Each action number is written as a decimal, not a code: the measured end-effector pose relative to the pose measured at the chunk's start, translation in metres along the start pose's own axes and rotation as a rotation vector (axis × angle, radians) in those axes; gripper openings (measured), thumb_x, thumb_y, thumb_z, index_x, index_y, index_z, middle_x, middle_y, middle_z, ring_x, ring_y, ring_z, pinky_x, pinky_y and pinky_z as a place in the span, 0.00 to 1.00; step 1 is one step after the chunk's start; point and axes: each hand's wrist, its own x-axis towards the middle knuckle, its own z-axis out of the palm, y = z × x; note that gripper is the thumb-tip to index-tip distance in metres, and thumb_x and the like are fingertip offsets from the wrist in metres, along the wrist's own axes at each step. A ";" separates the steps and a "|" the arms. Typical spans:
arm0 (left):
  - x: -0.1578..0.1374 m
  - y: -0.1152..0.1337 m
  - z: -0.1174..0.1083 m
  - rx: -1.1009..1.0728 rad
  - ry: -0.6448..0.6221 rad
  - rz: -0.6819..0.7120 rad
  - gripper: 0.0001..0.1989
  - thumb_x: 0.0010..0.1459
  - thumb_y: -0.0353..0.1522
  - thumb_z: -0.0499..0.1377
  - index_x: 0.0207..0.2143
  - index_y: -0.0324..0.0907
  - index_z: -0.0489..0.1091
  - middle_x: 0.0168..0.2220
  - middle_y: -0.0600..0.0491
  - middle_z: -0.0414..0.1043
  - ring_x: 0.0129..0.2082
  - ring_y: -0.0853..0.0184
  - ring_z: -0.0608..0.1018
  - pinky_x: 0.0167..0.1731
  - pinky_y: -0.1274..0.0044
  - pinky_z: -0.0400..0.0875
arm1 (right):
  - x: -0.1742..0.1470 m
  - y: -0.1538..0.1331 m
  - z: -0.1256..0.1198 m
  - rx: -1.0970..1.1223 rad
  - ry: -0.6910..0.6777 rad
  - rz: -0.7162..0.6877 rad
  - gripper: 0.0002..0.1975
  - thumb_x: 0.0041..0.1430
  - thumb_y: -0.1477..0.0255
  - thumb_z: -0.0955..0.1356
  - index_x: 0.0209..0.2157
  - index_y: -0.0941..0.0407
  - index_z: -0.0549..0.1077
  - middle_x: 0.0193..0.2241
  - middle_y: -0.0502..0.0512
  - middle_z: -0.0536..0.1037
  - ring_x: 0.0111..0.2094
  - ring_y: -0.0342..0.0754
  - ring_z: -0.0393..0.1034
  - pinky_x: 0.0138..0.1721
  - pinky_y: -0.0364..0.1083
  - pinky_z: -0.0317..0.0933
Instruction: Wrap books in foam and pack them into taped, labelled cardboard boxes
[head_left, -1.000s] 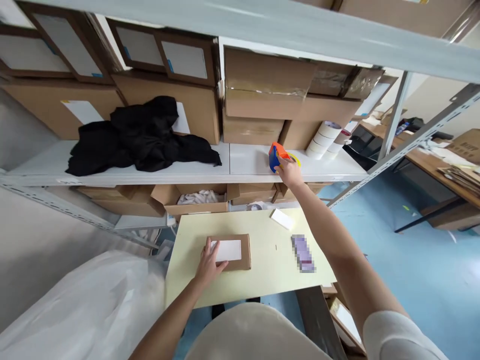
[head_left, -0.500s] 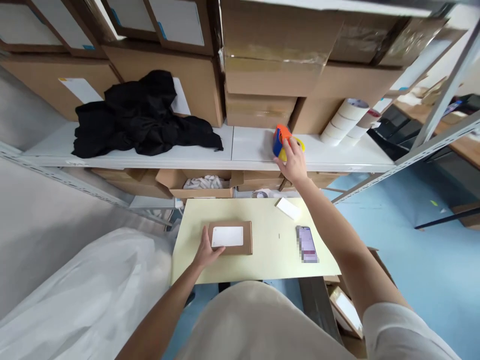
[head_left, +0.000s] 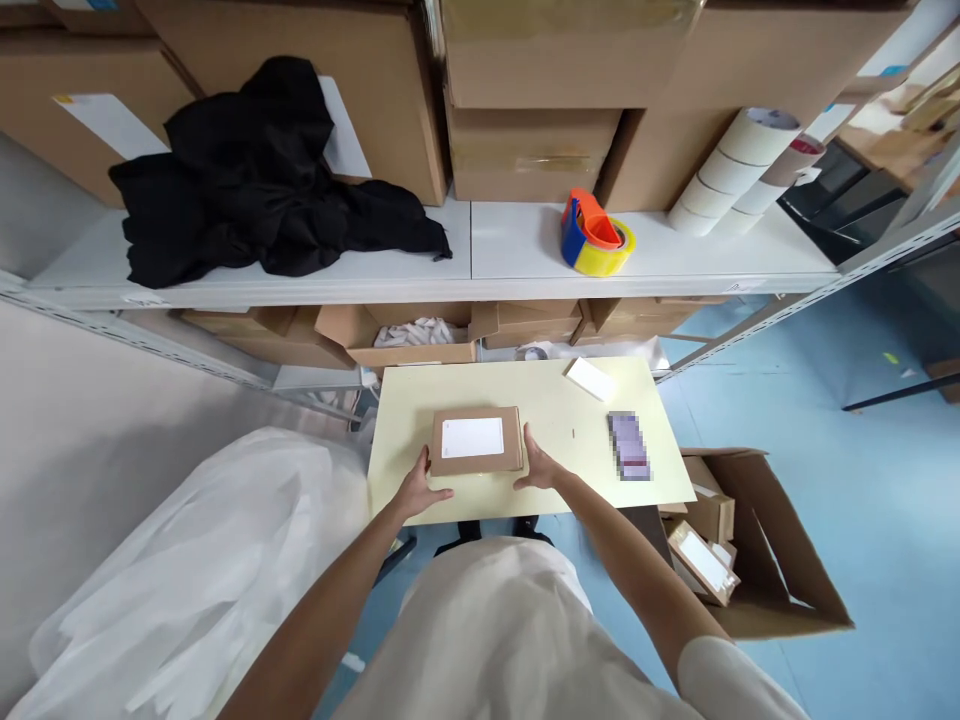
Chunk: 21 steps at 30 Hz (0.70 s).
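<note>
Bearing a white label [head_left: 472, 439] whose tiny print cannot be read, the box [head_left: 474, 465] lies flat on the table [head_left: 405, 390], left of its middle. The left hand [head_left: 420, 487] is at the box's near left corner, thumb spread wide from the fingers, a fingertip seemingly against its side. The right hand [head_left: 538, 464] stands at the right end, thumb and fingers also spread; whether it touches the cardboard cannot be told. White labels also mark the cartons [head_left: 386, 90] behind, one label [head_left: 112, 125] with a yellow corner, all unreadable; the phone [head_left: 630, 446] to the right has a pixelated screen. The tabletop is smooth and cream, with a white block [head_left: 591, 379] near its far edge. Above it, a pale shelf [head_left: 517, 240] holds black cloth [head_left: 255, 180], an orange and blue dispenser [head_left: 596, 235] with yellow tape, and leaning stacks of tape rolls [head_left: 735, 170]. An open carton [head_left: 787, 580] of parcels [head_left: 705, 560] sits on the blue floor [head_left: 847, 500] at right; white plastic [head_left: 225, 570] is heaped at left.
</note>
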 end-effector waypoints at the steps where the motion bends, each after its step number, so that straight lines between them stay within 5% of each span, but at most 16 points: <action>1: 0.001 0.000 0.002 -0.029 -0.011 0.000 0.56 0.37 0.34 0.70 0.65 0.40 0.43 0.60 0.39 0.59 0.58 0.56 0.66 0.55 0.68 0.62 | 0.006 -0.002 0.003 0.037 -0.001 0.008 0.72 0.29 0.72 0.77 0.64 0.57 0.24 0.66 0.70 0.40 0.65 0.60 0.40 0.62 0.56 0.42; 6: -0.001 0.006 0.008 -0.096 -0.041 -0.046 0.46 0.41 0.29 0.66 0.62 0.42 0.51 0.58 0.42 0.63 0.55 0.58 0.70 0.52 0.67 0.66 | 0.013 -0.007 0.010 0.166 0.014 0.008 0.62 0.36 0.75 0.74 0.66 0.55 0.32 0.60 0.64 0.61 0.60 0.58 0.54 0.58 0.57 0.48; 13: -0.005 0.018 0.002 -0.201 -0.082 -0.006 0.37 0.39 0.32 0.65 0.54 0.39 0.61 0.49 0.43 0.70 0.43 0.59 0.76 0.38 0.70 0.74 | -0.027 -0.015 0.006 0.386 -0.022 -0.122 0.43 0.45 0.60 0.71 0.62 0.53 0.53 0.54 0.59 0.69 0.53 0.53 0.63 0.52 0.51 0.59; 17: -0.002 0.030 0.005 -0.120 -0.004 0.049 0.26 0.41 0.38 0.64 0.45 0.37 0.69 0.42 0.45 0.71 0.36 0.62 0.76 0.34 0.71 0.74 | -0.050 -0.029 -0.007 0.274 0.117 -0.068 0.28 0.53 0.50 0.63 0.46 0.56 0.70 0.42 0.59 0.76 0.44 0.53 0.69 0.45 0.50 0.63; 21: 0.001 0.050 0.013 -0.078 0.022 0.104 0.21 0.48 0.44 0.58 0.39 0.37 0.71 0.35 0.48 0.72 0.32 0.64 0.75 0.37 0.72 0.71 | -0.059 -0.045 -0.021 0.011 0.375 0.193 0.30 0.55 0.45 0.56 0.26 0.57 0.71 0.25 0.56 0.73 0.32 0.52 0.69 0.35 0.49 0.63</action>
